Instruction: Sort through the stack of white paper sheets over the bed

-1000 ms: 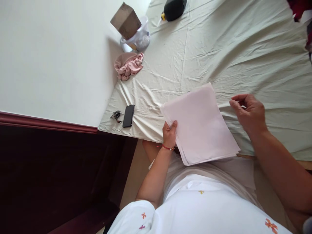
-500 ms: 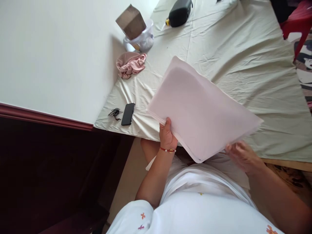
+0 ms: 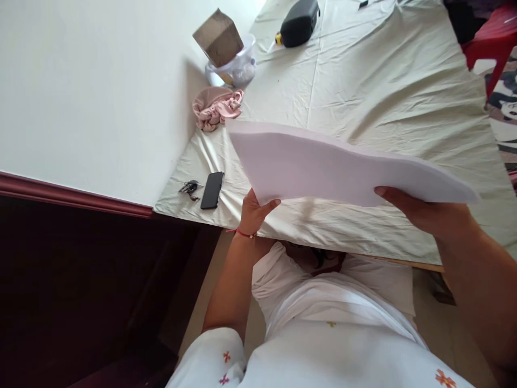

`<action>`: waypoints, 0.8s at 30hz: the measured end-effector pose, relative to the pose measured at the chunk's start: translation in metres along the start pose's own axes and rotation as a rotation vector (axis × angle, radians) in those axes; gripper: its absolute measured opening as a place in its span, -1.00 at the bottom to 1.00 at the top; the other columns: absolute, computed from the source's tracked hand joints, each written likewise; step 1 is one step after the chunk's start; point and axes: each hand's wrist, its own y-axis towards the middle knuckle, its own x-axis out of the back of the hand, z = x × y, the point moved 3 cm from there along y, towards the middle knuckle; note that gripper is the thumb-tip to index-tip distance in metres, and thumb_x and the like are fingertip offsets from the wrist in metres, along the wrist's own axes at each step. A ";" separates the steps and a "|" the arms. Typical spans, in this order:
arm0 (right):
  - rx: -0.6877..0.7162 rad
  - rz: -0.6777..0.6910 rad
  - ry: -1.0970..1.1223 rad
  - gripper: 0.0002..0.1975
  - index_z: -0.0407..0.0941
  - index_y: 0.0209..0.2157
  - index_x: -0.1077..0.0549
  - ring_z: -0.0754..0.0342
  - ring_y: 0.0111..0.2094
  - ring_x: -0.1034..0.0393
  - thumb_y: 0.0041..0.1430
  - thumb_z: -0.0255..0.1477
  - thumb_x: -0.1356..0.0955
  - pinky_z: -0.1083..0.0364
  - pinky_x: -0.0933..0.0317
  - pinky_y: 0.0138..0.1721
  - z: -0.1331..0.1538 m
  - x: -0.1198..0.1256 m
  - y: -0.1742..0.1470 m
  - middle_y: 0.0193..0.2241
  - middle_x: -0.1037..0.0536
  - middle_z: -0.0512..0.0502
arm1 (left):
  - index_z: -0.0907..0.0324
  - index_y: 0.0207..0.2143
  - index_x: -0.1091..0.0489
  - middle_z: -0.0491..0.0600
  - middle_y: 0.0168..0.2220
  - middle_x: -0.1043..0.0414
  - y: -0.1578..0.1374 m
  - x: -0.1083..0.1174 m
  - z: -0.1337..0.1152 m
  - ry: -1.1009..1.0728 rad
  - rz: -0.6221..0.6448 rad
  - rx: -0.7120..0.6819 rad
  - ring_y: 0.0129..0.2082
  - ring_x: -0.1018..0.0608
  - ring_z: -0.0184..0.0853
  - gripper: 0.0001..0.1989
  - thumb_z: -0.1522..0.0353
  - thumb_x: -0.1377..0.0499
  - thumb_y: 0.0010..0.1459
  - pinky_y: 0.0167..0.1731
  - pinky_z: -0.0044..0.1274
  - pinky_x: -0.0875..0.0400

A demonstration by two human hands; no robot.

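A stack of white paper (image 3: pixel 319 167) is raised above the cloth-covered table, tilted and slightly bowed, its long near edge facing me. At the near left part of that edge my left hand (image 3: pixel 257 212) grips the stack, thumb showing on the near side. Further right, my right hand (image 3: pixel 428 213) grips the same edge, its thumb lying on top of the sheets. The fingers of both hands are mostly hidden beneath the stack. A red string bracelet (image 3: pixel 244 234) circles my left wrist.
On the table's pale cloth (image 3: pixel 343 70) lie a black phone (image 3: pixel 212 189), keys (image 3: pixel 189 187), pink cloth (image 3: pixel 218 108) and a black case (image 3: pixel 299 24). A clear tub (image 3: pixel 242 67) holds a brown box (image 3: pixel 218 37). A white wall borders the left; a red stool (image 3: pixel 490 46) stands far right.
The paper stack has turned from a diagonal slant to lie nearly crosswise. My right hand, blurred at its lower right edge before, now grips it; my left hand has shifted left.
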 end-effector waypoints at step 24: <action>-0.056 0.227 0.241 -0.61 -0.08 -0.24 -0.67 -0.02 -0.12 -0.52 -0.12 -0.21 -0.64 -0.04 -0.44 0.01 -0.058 -0.041 0.016 -0.17 -0.69 -0.09 | 0.17 -0.05 -0.57 0.05 -0.13 -0.67 0.012 -0.008 0.055 0.033 0.110 0.160 -0.04 -0.65 -0.19 -0.41 0.23 -0.54 -0.18 0.14 -0.28 -0.51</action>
